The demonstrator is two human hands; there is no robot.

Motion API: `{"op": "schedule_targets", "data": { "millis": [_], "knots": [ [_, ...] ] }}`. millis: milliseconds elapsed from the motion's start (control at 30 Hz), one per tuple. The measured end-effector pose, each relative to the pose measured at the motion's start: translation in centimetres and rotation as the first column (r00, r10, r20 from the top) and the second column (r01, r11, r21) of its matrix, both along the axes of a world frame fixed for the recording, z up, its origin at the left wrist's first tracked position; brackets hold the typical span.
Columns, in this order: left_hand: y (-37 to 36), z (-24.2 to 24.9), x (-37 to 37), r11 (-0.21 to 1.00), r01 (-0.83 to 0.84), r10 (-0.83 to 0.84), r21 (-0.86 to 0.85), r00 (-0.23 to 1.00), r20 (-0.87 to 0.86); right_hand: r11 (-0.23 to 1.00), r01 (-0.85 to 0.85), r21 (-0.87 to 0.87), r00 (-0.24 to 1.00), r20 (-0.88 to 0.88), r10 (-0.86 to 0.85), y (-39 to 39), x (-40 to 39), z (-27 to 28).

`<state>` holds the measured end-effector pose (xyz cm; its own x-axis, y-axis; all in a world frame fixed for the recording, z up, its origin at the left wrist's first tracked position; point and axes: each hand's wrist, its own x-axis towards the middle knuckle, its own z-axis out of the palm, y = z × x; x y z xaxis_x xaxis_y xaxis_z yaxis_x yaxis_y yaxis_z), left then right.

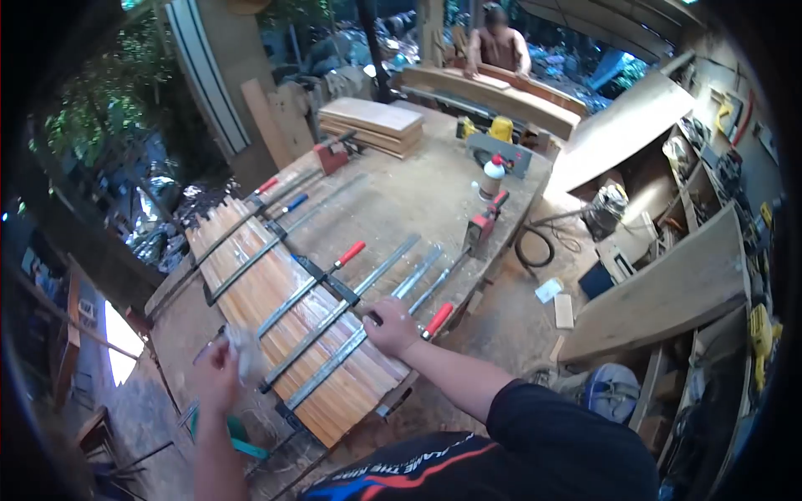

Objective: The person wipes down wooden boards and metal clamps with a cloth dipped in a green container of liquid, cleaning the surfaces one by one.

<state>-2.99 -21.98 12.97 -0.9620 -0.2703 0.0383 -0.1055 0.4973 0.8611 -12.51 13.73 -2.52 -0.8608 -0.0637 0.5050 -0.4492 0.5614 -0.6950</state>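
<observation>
A panel of wooden strips [326, 399] lies on the workbench, with several bar clamps [313, 341] across it. My left hand [219, 376] is raised at the panel's left edge, its fingers closed on a crumpled whitish rag [244, 355], blurred by motion. At the panel's right edge, my right hand [391, 327] has its fingers curled round the head of the nearest clamp. Just beyond it sticks out a red clamp handle [439, 319]. A second red handle [349, 254] stands above the panel's middle. Part of the right hand's grip is hidden.
Stacked boards [372, 125] lie at the back of the workbench [401, 200]. A glue bottle [491, 178], a yellow circular saw [499, 134] and an upright clamp [483, 227] stand along its right side. A co-worker [499, 50] leans over long boards behind. Shelves line the right.
</observation>
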Motion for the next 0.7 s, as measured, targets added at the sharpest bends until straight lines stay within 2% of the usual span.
{"op": "schedule_targets", "data": {
  "millis": [67,133,200,233,267,300,333,367,400,433,467,533,633,700],
  "knots": [
    [1.9,-4.6,6.7,0.997,-0.062,0.068,0.045,0.986,-0.149,0.995,-0.095,0.043,0.986,-0.134,0.100,0.0,0.3,0.7],
    [3.0,-11.2,12.4,0.929,-0.146,0.223,0.340,0.955,-0.198,0.979,-0.205,-0.007,0.959,-0.203,0.200,-1.4,1.3,1.3],
    [6.4,-11.4,14.0,0.777,-0.219,0.344,0.590,0.933,-0.106,0.949,-0.311,-0.048,0.927,-0.235,0.292,-2.6,3.6,1.3],
    [7.7,-11.6,17.3,0.646,-0.313,0.450,0.696,0.893,-0.016,0.874,-0.483,-0.054,0.874,-0.095,0.477,-4.0,6.2,2.1],
    [8.2,-12.1,20.0,0.630,-0.371,0.433,0.683,0.897,0.088,0.770,-0.637,-0.047,0.769,0.026,0.638,-5.7,9.6,3.8],
    [9.7,-10.7,21.8,0.610,-0.394,0.446,0.688,0.888,0.113,0.633,-0.772,-0.054,0.622,0.139,0.771,-7.4,12.7,6.4],
    [10.6,-9.4,23.3,0.575,-0.391,0.450,0.719,0.885,0.121,0.482,-0.873,-0.072,0.455,0.233,0.859,-9.3,15.0,7.9],
    [10.4,-9.4,24.8,0.591,-0.392,0.436,0.705,0.891,0.130,0.364,-0.929,-0.069,0.339,0.241,0.910,-11.2,17.2,7.9],
    [11.1,-9.6,25.0,0.650,-0.348,0.475,0.676,0.880,-0.004,0.261,-0.963,-0.072,0.236,0.246,0.940,-12.2,18.8,7.6],
    [11.0,-10.1,25.9,0.579,-0.337,0.539,0.743,0.841,-0.038,0.194,-0.963,-0.185,0.136,0.286,0.949,-13.6,20.2,7.4],
    [10.0,-9.9,27.0,0.559,-0.282,0.529,0.780,0.845,-0.074,0.204,-0.954,-0.219,0.135,0.293,0.947,-14.8,21.5,8.3],
    [6.7,-7.6,31.3,0.500,-0.219,0.445,0.838,0.895,-0.032,0.184,-0.962,-0.200,0.106,0.347,0.932,-18.6,22.8,10.4],
    [2.6,-5.8,35.8,0.664,-0.386,0.485,0.640,0.874,0.023,0.362,-0.930,-0.067,0.322,0.330,0.887,-25.2,22.9,11.4],
    [-1.4,-7.1,39.8,0.645,-0.460,0.514,0.611,0.852,0.100,0.469,-0.880,0.076,0.465,0.347,0.815,-32.1,22.5,12.2]
  ]
}}
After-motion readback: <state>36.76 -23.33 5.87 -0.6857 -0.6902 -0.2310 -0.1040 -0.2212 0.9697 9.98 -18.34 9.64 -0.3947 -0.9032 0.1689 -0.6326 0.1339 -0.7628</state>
